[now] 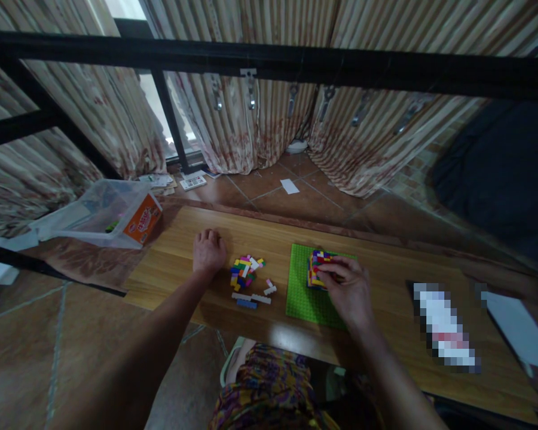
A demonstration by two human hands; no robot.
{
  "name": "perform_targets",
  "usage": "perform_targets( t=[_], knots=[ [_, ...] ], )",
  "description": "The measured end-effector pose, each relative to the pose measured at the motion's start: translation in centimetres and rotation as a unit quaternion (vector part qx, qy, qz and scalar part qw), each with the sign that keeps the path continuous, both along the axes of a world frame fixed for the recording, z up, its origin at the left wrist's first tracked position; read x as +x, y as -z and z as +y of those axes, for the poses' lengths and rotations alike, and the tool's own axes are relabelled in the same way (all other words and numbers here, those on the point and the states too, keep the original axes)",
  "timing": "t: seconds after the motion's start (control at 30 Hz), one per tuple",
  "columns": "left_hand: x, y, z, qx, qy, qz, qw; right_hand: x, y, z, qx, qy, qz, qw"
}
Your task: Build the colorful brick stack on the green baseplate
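Right hand (350,291) partly hides the brick stack (313,276) on the green baseplate (297,294)

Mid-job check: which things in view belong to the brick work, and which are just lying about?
Brick work:
- green baseplate
- brick stack on it, at the right hand
- loose brick pile beside the left hand
- wooden table underneath

Apparently lying about:
- white paper on the floor
- booklets near the curtains

Unsure: clear bin, a few coloured pieces inside.
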State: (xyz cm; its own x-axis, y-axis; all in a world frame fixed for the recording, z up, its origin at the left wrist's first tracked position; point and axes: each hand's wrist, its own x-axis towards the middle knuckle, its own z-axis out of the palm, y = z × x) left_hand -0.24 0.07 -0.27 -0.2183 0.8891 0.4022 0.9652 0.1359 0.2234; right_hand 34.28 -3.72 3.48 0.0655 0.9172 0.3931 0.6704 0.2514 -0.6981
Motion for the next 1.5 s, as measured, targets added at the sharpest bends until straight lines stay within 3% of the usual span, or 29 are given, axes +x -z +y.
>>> perform_targets(
  t=[0.17, 0.47, 0.97, 1.33, 1.5],
  knots=[
    [0.1, -0.2, -0.1, -0.008, -0.01, 0.016, 1.0, 0.0, 0.1, -0.1, 0.032, -0.002, -0.02, 0.999],
    [0.1, -0.2, 0.0, -0.002, -0.011, 0.01, 1.0, -0.5, 0.1, -1.9, 0.109, -0.019, -0.166, 0.98],
    [0.1, -0.1, 0.0, -0.006, -0.011, -0.003, 1.0, -1.1, 1.2, -2.5, 0.108, -0.033, -0.168, 0.979],
    [0.2, -0.3, -0.1, -0.007, -0.005, -0.007, 1.0, -1.0, 0.5, -2.5, 0.093, -0.043, -0.17, 0.98],
    [0.2, -0.3, -0.1, -0.012, -0.011, -0.003, 1.0, -0.8, -0.2, -4.1, 0.124, -0.002, -0.136, 0.983]
  ],
)
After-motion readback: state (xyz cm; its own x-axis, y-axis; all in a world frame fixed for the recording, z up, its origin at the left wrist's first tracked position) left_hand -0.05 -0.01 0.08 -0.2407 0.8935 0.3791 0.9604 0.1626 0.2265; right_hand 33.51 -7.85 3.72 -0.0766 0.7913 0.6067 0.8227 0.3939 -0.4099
